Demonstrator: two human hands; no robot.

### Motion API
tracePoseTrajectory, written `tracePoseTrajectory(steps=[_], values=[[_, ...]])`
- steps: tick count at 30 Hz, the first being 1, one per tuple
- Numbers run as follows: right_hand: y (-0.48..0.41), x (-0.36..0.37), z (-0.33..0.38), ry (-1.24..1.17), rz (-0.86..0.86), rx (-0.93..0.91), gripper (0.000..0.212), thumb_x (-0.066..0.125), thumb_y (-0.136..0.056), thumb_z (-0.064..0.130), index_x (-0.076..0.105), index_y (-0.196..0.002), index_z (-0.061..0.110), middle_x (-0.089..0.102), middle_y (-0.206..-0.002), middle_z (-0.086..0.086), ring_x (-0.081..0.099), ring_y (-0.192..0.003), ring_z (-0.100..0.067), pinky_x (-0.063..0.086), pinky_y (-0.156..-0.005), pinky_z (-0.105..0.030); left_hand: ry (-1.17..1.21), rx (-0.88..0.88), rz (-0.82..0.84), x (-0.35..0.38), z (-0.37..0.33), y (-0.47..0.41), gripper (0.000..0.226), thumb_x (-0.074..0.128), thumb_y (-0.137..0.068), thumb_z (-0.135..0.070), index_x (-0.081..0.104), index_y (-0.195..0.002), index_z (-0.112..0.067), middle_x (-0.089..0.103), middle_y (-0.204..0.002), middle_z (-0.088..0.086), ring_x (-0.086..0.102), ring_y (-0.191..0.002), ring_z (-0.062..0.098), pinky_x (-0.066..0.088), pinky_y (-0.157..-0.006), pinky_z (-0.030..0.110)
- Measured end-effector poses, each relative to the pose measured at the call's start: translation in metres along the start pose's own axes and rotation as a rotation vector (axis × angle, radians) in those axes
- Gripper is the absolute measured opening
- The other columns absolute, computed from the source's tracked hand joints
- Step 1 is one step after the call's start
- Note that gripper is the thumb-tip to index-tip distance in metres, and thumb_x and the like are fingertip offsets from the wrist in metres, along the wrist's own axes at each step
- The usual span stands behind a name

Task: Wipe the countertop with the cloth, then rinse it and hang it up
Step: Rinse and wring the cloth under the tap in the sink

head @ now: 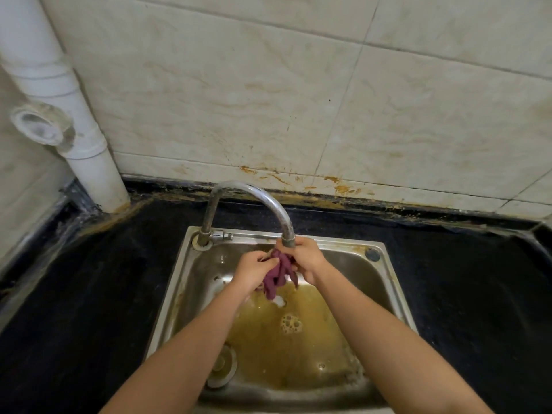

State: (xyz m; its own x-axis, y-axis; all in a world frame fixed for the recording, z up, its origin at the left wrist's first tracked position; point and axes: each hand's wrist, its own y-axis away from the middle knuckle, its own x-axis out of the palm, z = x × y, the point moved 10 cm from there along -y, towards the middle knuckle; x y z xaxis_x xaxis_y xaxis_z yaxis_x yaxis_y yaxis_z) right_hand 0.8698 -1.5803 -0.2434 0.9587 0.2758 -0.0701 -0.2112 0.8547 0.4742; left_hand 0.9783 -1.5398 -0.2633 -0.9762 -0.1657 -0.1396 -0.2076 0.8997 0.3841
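A dark purple cloth (278, 274), bunched and wet, hangs between both my hands right under the spout of the curved metal tap (263, 201). My left hand (255, 271) grips the cloth from the left. My right hand (307, 258) grips it from the right, up against the spout's end. Both hands are over the steel sink (385, 282), which holds murky yellowish water with some foam. The black countertop (89, 294) surrounds the sink.
A white drain pipe (74, 121) stands at the back left corner. Stained cream tiles (268, 100) form the wall behind. A round drain strainer (222, 366) lies at the sink's front left, and a small dark plug (372, 254) sits on its back right rim.
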Motion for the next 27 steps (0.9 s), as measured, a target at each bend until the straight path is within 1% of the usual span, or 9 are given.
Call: tracePoseTrajectory(steps=[3, 5, 9, 14, 16, 19, 21, 24, 27], values=[[0.008, -0.023, 0.008, 0.025, -0.025, -0.064, 0.022, 0.053, -0.083, -0.012, 0.064, -0.093, 0.004, 0.062, -0.074, -0.002, 0.058, -0.061, -0.008, 0.047, -0.05, -0.014, 0.084, 0.02, -0.046, 0.002, -0.007, -0.005, 0.014, 0.063, -0.083, -0.005, 0.059, -0.073, -0.012, 0.06, -0.07, 0.003, 0.057, -0.075, 0.022, 0.05, -0.067, 0.037], [0.013, -0.037, 0.01, 0.039, -0.048, -0.083, 0.034, 0.048, -0.081, -0.02, 0.061, -0.106, -0.002, 0.063, -0.078, -0.002, 0.061, -0.058, -0.001, 0.049, -0.053, -0.011, 0.151, 0.044, -0.039, 0.01, -0.016, -0.006, 0.017, 0.064, -0.082, -0.002, 0.056, -0.074, -0.014, 0.06, -0.073, 0.002, 0.057, -0.074, 0.021, 0.047, -0.063, 0.03], [0.024, -0.068, 0.015, 0.048, -0.146, -0.103, 0.033, 0.048, -0.081, -0.02, 0.06, -0.106, -0.001, 0.062, -0.076, -0.001, 0.059, -0.063, -0.008, 0.048, -0.049, -0.011, 0.383, -0.043, 0.05, 0.04, -0.022, -0.007, 0.017, 0.063, -0.082, 0.0, 0.059, -0.096, -0.009, 0.066, -0.083, 0.006, 0.062, -0.076, 0.022, 0.05, -0.066, 0.03], [0.03, -0.097, 0.012, 0.034, -0.277, -0.127, 0.03, 0.052, -0.079, -0.019, 0.063, -0.102, -0.003, 0.063, -0.075, -0.002, 0.059, -0.069, -0.012, 0.05, -0.069, -0.021, 0.52, -0.137, 0.08, 0.058, -0.012, -0.01, 0.011, 0.062, -0.08, 0.002, 0.061, -0.086, -0.006, 0.064, -0.074, 0.011, 0.061, -0.069, 0.024, 0.049, -0.067, 0.032], [0.031, -0.098, 0.01, -0.039, -0.294, -0.124, 0.029, 0.052, -0.08, -0.019, 0.064, -0.095, 0.003, 0.062, -0.073, -0.003, 0.059, -0.063, -0.01, 0.05, -0.065, -0.02, 0.402, -0.074, 0.102, 0.059, -0.015, -0.01, 0.011, 0.061, -0.083, 0.001, 0.064, -0.081, -0.01, 0.065, -0.067, 0.003, 0.061, -0.061, 0.016, 0.048, -0.059, 0.024], [0.032, -0.091, 0.013, -0.032, -0.283, -0.151, 0.03, 0.052, -0.08, -0.018, 0.063, -0.101, 0.001, 0.061, -0.074, -0.001, 0.057, -0.063, -0.007, 0.048, -0.062, -0.014, -0.074, 0.131, 0.183, 0.061, -0.027, -0.01, 0.025, 0.06, -0.087, -0.011, 0.056, -0.063, -0.015, 0.054, -0.06, -0.001, 0.049, -0.056, 0.01, 0.036, -0.054, 0.021], [0.031, -0.082, 0.019, -0.007, -0.253, -0.176, 0.03, 0.052, -0.081, -0.017, 0.063, -0.103, -0.001, 0.061, -0.076, 0.0, 0.056, -0.069, -0.009, 0.048, -0.061, -0.012, -0.277, 0.174, 0.231, 0.063, -0.025, -0.011, 0.034, 0.055, -0.091, -0.021, 0.049, -0.058, -0.02, 0.05, -0.06, -0.003, 0.046, -0.059, 0.011, 0.03, -0.054, 0.023], [0.027, -0.067, 0.026, -0.023, -0.202, -0.189, 0.03, 0.051, -0.081, -0.017, 0.063, -0.099, 0.004, 0.061, -0.076, 0.0, 0.055, -0.069, -0.009, 0.047, -0.056, -0.009, -0.285, 0.066, 0.225, 0.047, -0.005, -0.014, 0.034, 0.048, -0.094, -0.036, 0.052, -0.064, -0.021, 0.055, -0.065, -0.004, 0.05, -0.062, 0.012, 0.033, -0.057, 0.025], [0.022, -0.053, 0.022, -0.031, -0.165, -0.145, 0.031, 0.049, -0.081, -0.018, 0.063, -0.088, 0.009, 0.061, -0.075, -0.001, 0.056, -0.067, -0.011, 0.047, -0.054, -0.012, -0.252, -0.011, 0.184, 0.025, 0.016, -0.015, 0.036, 0.048, -0.094, -0.033, 0.052, -0.063, -0.015, 0.056, -0.066, -0.001, 0.051, -0.063, 0.014, 0.036, -0.061, 0.027]])
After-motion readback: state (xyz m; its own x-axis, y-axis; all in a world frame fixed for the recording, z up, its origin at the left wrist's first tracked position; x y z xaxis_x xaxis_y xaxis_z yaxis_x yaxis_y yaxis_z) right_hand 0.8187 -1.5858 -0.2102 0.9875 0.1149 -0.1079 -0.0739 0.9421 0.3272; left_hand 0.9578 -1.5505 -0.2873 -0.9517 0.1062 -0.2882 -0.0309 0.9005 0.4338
